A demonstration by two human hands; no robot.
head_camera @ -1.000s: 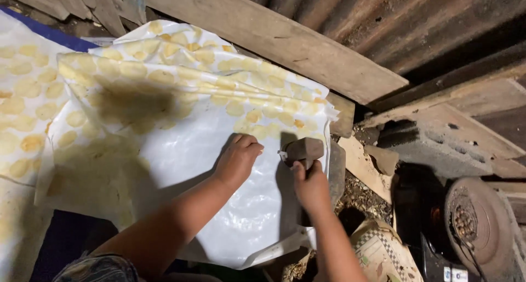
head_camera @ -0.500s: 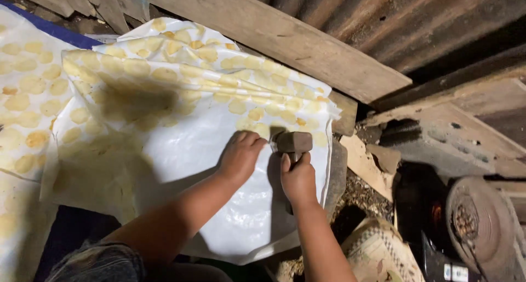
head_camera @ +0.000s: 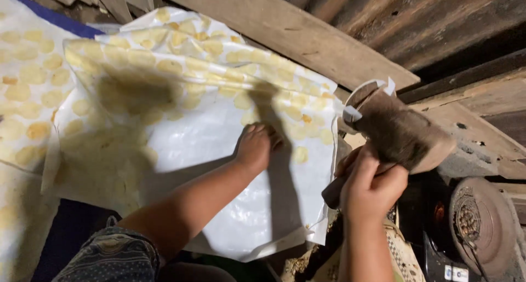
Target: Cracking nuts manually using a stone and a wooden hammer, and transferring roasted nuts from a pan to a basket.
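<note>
A white plastic sheet (head_camera: 181, 123) lies spread over a flat surface, with several round yellow slices pressed under it. My left hand (head_camera: 256, 146) rests flat on the sheet near its right side, fingers together. My right hand (head_camera: 370, 184) grips the handle of a heavy wooden mallet (head_camera: 397, 130), raised to the right of the sheet and close to the camera. The mallet's brown head, with white scraps stuck to its upper edge, is tilted up above the sheet's right edge.
A thick wooden beam (head_camera: 285, 30) runs diagonally behind the sheet, under corrugated metal (head_camera: 416, 19). More sheets with yellow slices (head_camera: 27, 85) lie at the left. A round dark metal part (head_camera: 482, 222) and woven material (head_camera: 400, 260) sit at the lower right.
My right hand has lifted the mallet up off the sheet and toward the camera, to the right. My left hand stays pressed on the sheet.
</note>
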